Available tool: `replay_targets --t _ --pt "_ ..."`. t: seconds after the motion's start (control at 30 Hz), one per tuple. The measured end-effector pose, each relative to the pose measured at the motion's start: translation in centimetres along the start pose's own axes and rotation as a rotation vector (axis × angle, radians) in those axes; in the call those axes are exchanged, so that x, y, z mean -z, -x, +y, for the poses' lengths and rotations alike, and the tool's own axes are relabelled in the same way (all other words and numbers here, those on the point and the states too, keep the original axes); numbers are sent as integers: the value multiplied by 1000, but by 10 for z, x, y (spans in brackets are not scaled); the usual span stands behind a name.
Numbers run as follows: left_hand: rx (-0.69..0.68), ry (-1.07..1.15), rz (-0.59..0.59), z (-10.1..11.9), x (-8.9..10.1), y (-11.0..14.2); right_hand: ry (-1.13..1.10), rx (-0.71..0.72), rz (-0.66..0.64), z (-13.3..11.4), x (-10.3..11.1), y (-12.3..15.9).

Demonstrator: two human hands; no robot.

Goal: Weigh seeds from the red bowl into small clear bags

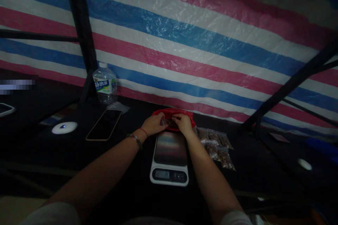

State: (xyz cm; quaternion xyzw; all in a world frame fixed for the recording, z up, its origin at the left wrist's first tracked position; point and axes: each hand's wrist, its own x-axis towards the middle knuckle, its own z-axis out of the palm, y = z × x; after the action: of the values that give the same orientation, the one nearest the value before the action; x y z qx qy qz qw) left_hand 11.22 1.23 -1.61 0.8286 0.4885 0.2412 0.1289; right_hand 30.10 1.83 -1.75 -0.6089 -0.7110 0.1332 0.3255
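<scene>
A red plastic bag (188, 114) lies open behind the kitchen scale, with dark brown bits inside. My left hand (154, 123) is at its left side, fingers closed on a small clear plastic bag (164, 123). From the right, my right hand (184, 123) reaches into the red bag, its fingertips pinched together over the brown bits; what they hold is too small to make out. Between my forearms sits the white kitchen scale (170, 151) with a dark plate and a lit display. Several filled clear bags (215, 144) lie right of my right forearm.
Left on the black table are a phone (104, 125), a white oval device (64, 127) and a large clear bottle (106, 86). Flat clear bags (118, 107) lie by the bottle. Striped plastic sheeting (171, 42) and black metal posts (83, 24) stand behind.
</scene>
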Motion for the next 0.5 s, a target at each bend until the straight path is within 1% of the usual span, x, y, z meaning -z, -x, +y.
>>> replay_targets --t 0.1,0.3,0.5 --pt "0 12 13 1 -1 0 -77 52 26 -8 -3 3" --pt "-11 41 37 0 -2 -1 -33 223 -37 -17 -6 7" --pt "-3 88 32 -3 -5 -2 -87 264 -97 -17 -2 9"
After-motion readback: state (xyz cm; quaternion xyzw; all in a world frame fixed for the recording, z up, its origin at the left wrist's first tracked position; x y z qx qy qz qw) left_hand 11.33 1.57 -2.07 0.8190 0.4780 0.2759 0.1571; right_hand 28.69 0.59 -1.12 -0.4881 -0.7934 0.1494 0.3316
